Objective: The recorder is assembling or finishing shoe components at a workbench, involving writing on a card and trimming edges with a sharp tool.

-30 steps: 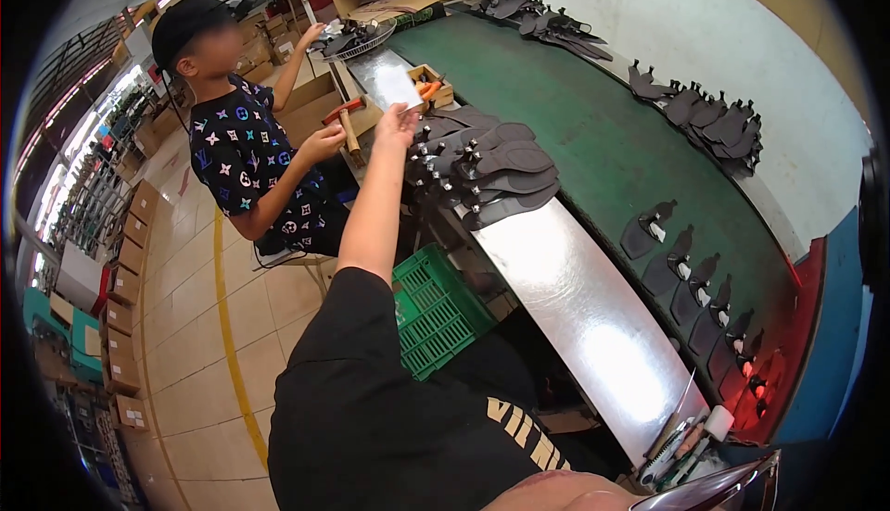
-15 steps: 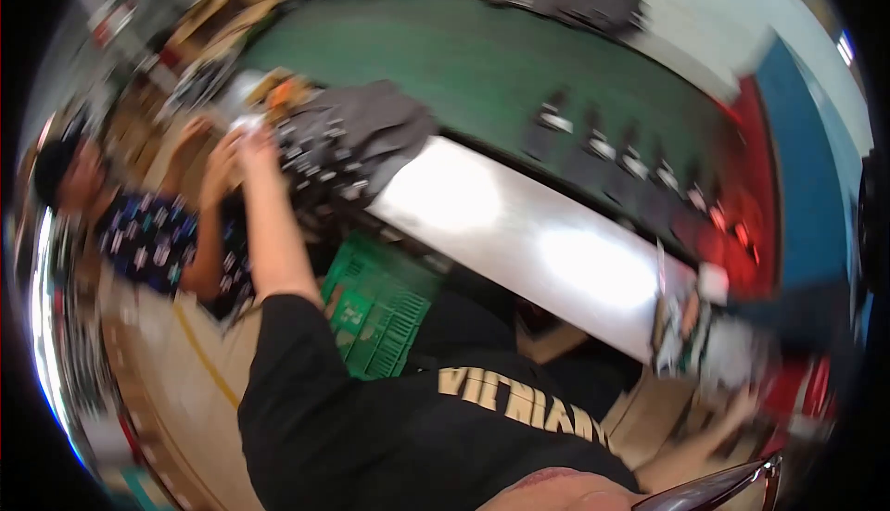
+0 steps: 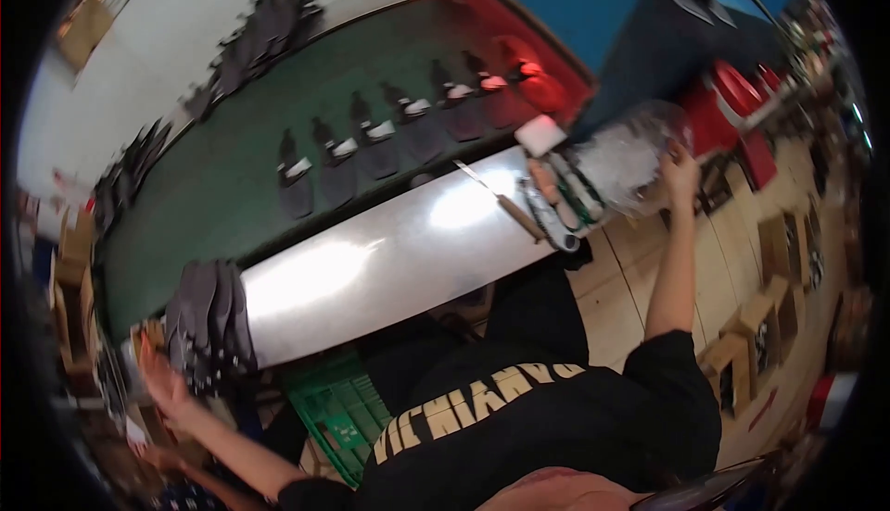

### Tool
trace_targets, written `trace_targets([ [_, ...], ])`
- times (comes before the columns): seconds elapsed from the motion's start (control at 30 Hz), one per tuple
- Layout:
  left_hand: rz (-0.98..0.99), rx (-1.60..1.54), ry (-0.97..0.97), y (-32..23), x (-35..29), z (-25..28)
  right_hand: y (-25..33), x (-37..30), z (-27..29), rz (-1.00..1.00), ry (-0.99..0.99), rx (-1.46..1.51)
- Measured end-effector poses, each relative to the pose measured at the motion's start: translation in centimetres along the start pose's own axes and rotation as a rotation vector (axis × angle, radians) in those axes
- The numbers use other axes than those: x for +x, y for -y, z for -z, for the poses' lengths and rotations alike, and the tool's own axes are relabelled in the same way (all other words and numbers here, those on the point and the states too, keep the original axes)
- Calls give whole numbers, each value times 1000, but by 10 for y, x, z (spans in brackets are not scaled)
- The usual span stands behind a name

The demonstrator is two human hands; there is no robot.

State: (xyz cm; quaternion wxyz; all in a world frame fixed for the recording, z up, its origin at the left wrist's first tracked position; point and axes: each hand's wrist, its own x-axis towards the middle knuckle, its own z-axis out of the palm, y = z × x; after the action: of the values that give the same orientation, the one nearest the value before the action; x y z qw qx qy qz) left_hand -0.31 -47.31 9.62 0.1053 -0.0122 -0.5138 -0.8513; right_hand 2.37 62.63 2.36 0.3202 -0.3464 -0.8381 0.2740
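My left hand is open, fingers spread, beside a stack of dark grey, flat, paddle-like pieces at the metal table's left end. Nothing shows in its palm. At the far right my right hand has its fingers curled on the edge of a clear plastic bag. Between the hands lies the shiny metal table. Near its right end rest a thin-bladed tool with a wooden handle, a silver-grey hand tool and a small white block.
Beyond the table, a green belt carries a row of similar dark pieces with white labels. More pieces lean along the far wall. A green crate stands below the table, cardboard boxes at right. Another person's hand is at lower left.
The view has swung to the right. My left hand, earlier raised by the other person's hands with something whitish at it, is now spread. My right arm has come up to the plastic bag.
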Motion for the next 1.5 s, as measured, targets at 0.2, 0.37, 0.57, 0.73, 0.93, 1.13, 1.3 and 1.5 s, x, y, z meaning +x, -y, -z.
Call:
trace_targets([
  [0.2,189,277,-148,138,40,-273,-6,-10,9,-43,-6,-274],
  [0.37,200,647,48,222,101,-342,-21,-3,-6,245,-81,6],
  [0.57,-38,1306,-66,307,184,-315,-9,36,-30,3,396,330],
  [0.73,26,1502,-73,322,189,-331,12,30,-41,385,120,-191],
  [0.93,-260,1584,-150,315,167,-329,124,-32,12,145,81,-602],
  [1.13,-473,937,-198,263,148,-348,152,-109,56,404,-89,218],
  [1.3,175,281,298,221,6,-444,228,-198,-25,118,854,1182],
  [1.5,616,-204,471,245,-100,-441,292,-249,-65,-157,1304,1579],
])
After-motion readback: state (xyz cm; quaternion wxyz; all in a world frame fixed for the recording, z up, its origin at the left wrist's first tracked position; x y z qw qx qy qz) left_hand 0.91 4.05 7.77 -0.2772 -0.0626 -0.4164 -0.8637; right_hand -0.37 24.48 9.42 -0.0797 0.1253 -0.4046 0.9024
